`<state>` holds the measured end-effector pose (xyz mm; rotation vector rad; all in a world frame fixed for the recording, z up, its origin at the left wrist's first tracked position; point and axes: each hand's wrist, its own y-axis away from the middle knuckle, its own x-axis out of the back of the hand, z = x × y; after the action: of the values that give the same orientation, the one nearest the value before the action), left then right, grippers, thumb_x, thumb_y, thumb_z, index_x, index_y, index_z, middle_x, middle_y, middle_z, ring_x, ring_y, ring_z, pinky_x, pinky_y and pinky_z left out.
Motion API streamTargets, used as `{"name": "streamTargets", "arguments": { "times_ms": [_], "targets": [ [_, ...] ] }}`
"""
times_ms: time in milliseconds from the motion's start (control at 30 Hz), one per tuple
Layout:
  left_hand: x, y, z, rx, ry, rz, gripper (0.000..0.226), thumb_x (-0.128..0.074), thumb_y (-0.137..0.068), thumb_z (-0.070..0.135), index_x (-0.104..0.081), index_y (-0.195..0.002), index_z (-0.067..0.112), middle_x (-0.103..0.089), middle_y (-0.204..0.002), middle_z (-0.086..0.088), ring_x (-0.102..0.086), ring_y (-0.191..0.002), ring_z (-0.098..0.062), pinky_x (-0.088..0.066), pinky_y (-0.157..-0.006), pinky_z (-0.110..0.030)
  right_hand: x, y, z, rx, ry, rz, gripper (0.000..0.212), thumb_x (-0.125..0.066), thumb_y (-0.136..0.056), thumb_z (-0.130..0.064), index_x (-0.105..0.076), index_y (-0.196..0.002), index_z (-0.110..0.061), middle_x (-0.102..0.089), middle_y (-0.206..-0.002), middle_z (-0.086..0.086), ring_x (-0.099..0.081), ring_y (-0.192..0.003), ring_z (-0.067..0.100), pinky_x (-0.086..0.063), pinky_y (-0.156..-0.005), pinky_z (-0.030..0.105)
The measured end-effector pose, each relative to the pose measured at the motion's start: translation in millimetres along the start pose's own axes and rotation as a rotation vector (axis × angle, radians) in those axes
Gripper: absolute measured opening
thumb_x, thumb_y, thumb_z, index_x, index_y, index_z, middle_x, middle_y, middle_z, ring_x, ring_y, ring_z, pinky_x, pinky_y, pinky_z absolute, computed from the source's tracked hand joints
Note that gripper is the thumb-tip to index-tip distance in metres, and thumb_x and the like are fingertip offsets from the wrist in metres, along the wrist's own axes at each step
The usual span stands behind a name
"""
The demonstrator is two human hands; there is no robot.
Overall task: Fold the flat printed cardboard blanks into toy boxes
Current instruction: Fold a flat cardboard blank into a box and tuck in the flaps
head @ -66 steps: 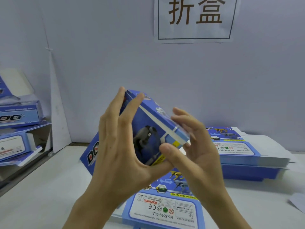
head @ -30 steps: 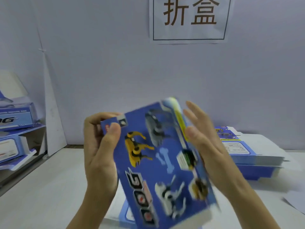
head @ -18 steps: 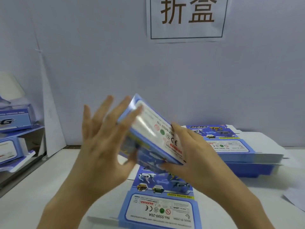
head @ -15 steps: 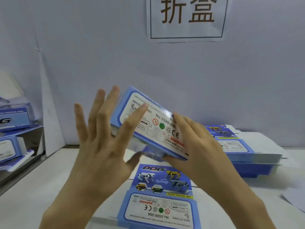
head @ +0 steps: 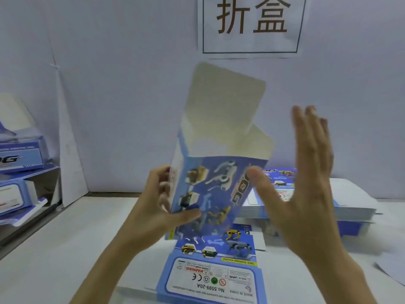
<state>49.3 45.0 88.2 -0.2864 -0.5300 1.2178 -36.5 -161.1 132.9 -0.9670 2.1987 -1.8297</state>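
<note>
The upright box (head: 210, 189) is thin cardboard, slightly glossy blue print outside and matt, unprinted cream inside its flaps, as is the flat blank (head: 214, 275) on the smooth, matt white bench (head: 65, 249).

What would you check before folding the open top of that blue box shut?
1. Left hand has a grip on the blue printed cardboard box, low on its left edge: ok.
2. Right hand free, fingers straight, beside the box: ok.
3. Cream-coloured top lid flap standing upright and open: ok.
4. Smaller side flap tucked inward ahead of the lid: not ok, it sticks up.
5. Bottom end closed: cannot tell, hidden from view.
6. Next flat printed cardboard blank waiting on the white table: ok.
</note>
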Motion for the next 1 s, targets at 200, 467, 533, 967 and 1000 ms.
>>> {"name": "streamTargets", "arguments": {
  "times_ms": [200, 467, 533, 967, 1000],
  "targets": [
    [-1, 1, -31, 0.232, -0.075, -0.265, 0.067, -0.088, -0.064, 0.029, -0.053, -0.120, 0.032, -0.070, -0.109, 0.011, -0.069, -0.097, -0.008, -0.057, -0.073, -0.023, -12, 6, 24, -0.645, -0.530, -0.303, 0.065, -0.041, -0.075, -0.073, -0.038, -0.137, -0.052, -0.042, -0.145, -0.024, -0.039, -0.130, -0.009, -0.031, -0.112, 0.026],
    [-7, 10, 23, 0.137, -0.011, 0.033, 0.089, -0.047, -0.043, 0.098, -0.060, -0.111, 0.043, -0.067, -0.109, 0.015, -0.064, -0.096, 0.002, -0.055, -0.079, -0.025, -25, 7, 25, -0.764, -0.638, -0.361, 0.050, -0.054, -0.087, -0.055, -0.061, -0.098, -0.007, -0.060, -0.093, 0.018, -0.058, -0.083, 0.027, -0.046, -0.063, 0.041],
    [-6, 10, 29, 0.168, 0.034, 0.134, 0.098, -0.038, -0.047, 0.100, -0.066, -0.104, 0.027, -0.071, -0.097, 0.005, -0.068, -0.085, -0.006, -0.055, -0.064, -0.022, -23, 6, 30, -0.816, -0.786, -0.450, 0.036, -0.059, -0.078, -0.057, -0.075, -0.091, -0.027, -0.074, -0.091, 0.003, -0.068, -0.086, 0.022, -0.053, -0.071, 0.034],
    [12, 0, -10, 0.301, 0.465, -0.038, 0.035, -0.046, -0.083, 0.025, -0.076, -0.094, 0.012, -0.075, -0.093, -0.006, -0.072, -0.080, -0.015, -0.057, -0.060, -0.022, -32, 13, 48, -0.969, -1.257, -0.400, 0.036, -0.057, -0.077, -0.048, -0.078, -0.092, -0.022, -0.075, -0.099, 0.005, -0.073, -0.086, 0.018, -0.056, -0.061, 0.024],
    [10, 0, -13, 0.291, 0.445, -0.049, 0.035, -0.045, -0.084, 0.026, -0.075, -0.097, 0.015, -0.075, -0.095, -0.001, -0.072, -0.083, -0.011, -0.056, -0.062, -0.021, -31, 14, 49, -0.968, -1.256, -0.396, 0.031, -0.061, -0.078, -0.046, -0.079, -0.088, -0.022, -0.076, -0.096, 0.006, -0.073, -0.083, 0.018, -0.056, -0.059, 0.024]
  ]
}}
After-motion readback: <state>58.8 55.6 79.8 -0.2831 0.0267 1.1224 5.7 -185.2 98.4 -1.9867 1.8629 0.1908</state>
